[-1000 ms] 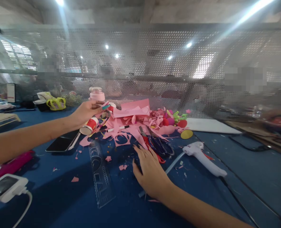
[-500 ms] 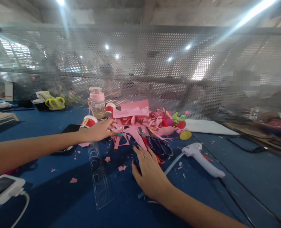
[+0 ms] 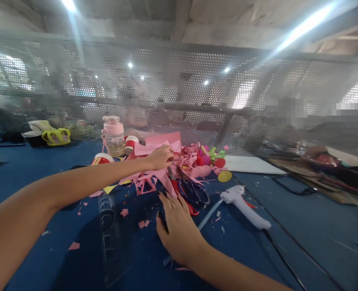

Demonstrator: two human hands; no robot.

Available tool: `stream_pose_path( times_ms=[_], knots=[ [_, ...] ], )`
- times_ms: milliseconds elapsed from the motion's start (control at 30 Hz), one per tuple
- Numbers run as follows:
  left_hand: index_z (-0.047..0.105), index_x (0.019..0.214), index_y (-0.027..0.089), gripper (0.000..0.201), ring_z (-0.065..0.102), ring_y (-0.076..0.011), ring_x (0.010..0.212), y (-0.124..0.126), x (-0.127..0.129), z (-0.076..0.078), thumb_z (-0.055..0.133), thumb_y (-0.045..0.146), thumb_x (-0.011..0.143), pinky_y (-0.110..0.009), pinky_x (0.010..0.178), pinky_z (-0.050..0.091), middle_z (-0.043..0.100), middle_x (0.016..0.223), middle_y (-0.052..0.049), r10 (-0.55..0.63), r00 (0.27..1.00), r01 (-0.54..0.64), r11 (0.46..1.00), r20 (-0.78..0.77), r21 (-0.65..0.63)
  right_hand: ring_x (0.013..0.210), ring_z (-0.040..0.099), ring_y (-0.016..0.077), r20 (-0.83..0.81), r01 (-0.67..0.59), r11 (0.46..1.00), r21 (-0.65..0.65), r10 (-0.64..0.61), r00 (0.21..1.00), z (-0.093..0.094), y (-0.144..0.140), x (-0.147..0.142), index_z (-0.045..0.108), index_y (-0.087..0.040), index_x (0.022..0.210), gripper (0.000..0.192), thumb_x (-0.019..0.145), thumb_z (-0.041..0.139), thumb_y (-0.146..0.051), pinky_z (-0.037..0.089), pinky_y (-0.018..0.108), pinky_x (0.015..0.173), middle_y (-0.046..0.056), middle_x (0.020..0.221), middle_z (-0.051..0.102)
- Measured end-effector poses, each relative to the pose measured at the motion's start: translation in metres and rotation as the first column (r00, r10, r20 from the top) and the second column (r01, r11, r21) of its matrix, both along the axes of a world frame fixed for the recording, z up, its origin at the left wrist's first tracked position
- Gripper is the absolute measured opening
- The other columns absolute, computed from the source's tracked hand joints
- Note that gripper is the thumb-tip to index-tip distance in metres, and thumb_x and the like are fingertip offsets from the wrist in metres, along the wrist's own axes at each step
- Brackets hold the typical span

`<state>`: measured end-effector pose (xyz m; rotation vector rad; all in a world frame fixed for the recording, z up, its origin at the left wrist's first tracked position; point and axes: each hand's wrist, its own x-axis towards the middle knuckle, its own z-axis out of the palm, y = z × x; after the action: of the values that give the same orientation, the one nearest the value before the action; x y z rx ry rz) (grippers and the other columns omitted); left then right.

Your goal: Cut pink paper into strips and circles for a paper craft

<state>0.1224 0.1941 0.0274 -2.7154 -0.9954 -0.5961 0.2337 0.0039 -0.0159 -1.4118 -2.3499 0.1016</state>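
My left hand (image 3: 161, 157) reaches far forward into a heap of pink paper scraps (image 3: 163, 169) and its fingers curl down among them; what it grips is hidden. My right hand (image 3: 177, 228) lies flat, fingers spread, on the blue table (image 3: 303, 218) just in front of the heap. Two pairs of scissors (image 3: 191, 192), one red-handled and one dark, lie right beyond its fingertips. A clear ruler (image 3: 109, 234) lies to its left.
A white glue gun (image 3: 242, 204) with its cord lies to the right. A pink-lidded bottle (image 3: 114, 135), red-and-white glue pots (image 3: 130, 143) and coloured pompoms (image 3: 207, 155) stand behind the heap. A perforated metal screen (image 3: 197, 93) closes the table's far side. A white sheet (image 3: 251, 165) lies at right.
My left hand has moved from the bottle side rightward and forward into the pink paper heap. My right hand has stayed flat on the table. The view has shifted right.
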Motion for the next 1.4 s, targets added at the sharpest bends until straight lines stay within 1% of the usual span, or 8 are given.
stream_pose_path(
  times_ms=[233,400,467,700,833,1000,1200,1400],
  knots=[
    [0.066,0.09,0.011,0.024,0.054,-0.0324,0.094,0.028,0.03,-0.005,0.053,0.02,0.072,-0.045,0.081,0.041,0.064,0.096,-0.014,0.091,0.989,-0.096,0.994,-0.113,-0.044,0.123,0.04,0.0264,-0.022,-0.007,1.0,0.014,0.007,1.0,-0.002,0.0,0.002,0.046,-0.004,0.127,0.047,0.084,0.038,-0.021,0.021,0.045,0.107,0.017,0.126,0.053],
    [0.048,0.124,0.024,0.042,0.05,-0.0223,0.11,0.037,0.002,0.005,0.045,0.036,0.084,-0.031,0.093,0.034,0.056,0.123,-0.003,-0.043,0.989,0.034,0.997,-0.143,-0.068,0.121,0.042,0.0266,-0.028,-0.015,1.0,0.012,0.015,0.999,-0.001,-0.001,0.002,0.047,-0.004,0.127,0.047,0.084,0.038,-0.022,0.022,0.045,0.107,0.017,0.125,0.053],
    [0.042,0.129,0.026,0.045,0.052,-0.0201,0.108,0.04,-0.01,0.008,0.045,0.036,0.085,-0.031,0.095,0.033,0.06,0.116,-0.003,-0.053,0.986,0.041,0.996,-0.161,-0.077,0.119,0.044,0.0267,-0.03,-0.013,1.0,0.01,0.013,0.999,0.0,-0.001,0.002,0.048,-0.004,0.126,0.047,0.084,0.038,-0.022,0.022,0.045,0.107,0.017,0.124,0.054],
    [0.048,0.119,0.012,0.038,0.05,-0.0271,0.11,0.049,-0.035,0.008,0.03,0.029,0.09,-0.043,0.093,0.033,0.058,0.116,-0.015,0.187,0.972,-0.193,0.981,-0.14,-0.033,0.12,0.043,0.0265,-0.028,-0.02,1.0,0.015,0.02,0.999,-0.002,-0.001,0.002,0.048,-0.002,0.125,0.046,0.084,0.037,-0.022,0.022,0.045,0.107,0.017,0.122,0.055],
    [0.047,0.124,0.014,0.047,0.034,-0.0355,0.123,0.052,-0.049,0.011,0.046,0.036,0.082,-0.051,0.098,0.023,0.05,0.129,-0.016,0.259,0.951,-0.271,0.961,-0.169,-0.05,0.121,0.041,0.027,-0.017,-0.018,1.0,-0.001,0.018,1.0,0.001,-0.001,0.002,0.047,-0.002,0.126,0.047,0.085,0.036,-0.022,0.022,0.045,0.107,0.018,0.125,0.053],
    [0.035,0.133,0.008,0.07,0.044,-0.033,0.118,0.06,-0.066,0.017,0.046,0.052,0.078,-0.04,0.094,0.034,0.045,0.133,-0.02,0.23,0.945,-0.276,0.941,-0.232,-0.195,0.121,0.041,0.0272,-0.006,-0.012,1.0,-0.006,0.012,1.0,0.002,-0.001,0.002,0.047,-0.003,0.126,0.046,0.085,0.037,-0.021,0.022,0.046,0.106,0.018,0.124,0.054],
    [0.031,0.134,0.012,0.066,0.052,-0.0209,0.112,0.06,-0.073,0.006,0.038,0.052,0.083,-0.025,0.088,0.038,0.05,0.13,-0.015,0.095,0.968,-0.172,0.925,-0.234,-0.338,0.122,0.041,0.0268,-0.014,-0.023,1.0,-0.011,0.023,1.0,0.002,0.0,0.002,0.046,-0.004,0.127,0.046,0.085,0.037,-0.022,0.022,0.046,0.107,0.017,0.126,0.053],
    [0.049,0.117,0.016,0.038,0.055,-0.019,0.105,0.053,-0.076,-0.002,0.038,0.035,0.086,-0.024,0.086,0.039,0.057,0.122,-0.011,0.117,0.984,-0.154,0.942,-0.136,-0.299,0.123,0.04,0.0263,-0.017,-0.026,0.999,-0.025,0.026,1.0,0.003,0.001,0.001,0.047,-0.004,0.126,0.046,0.085,0.037,-0.021,0.021,0.046,0.107,0.017,0.129,0.051]
  ],
)
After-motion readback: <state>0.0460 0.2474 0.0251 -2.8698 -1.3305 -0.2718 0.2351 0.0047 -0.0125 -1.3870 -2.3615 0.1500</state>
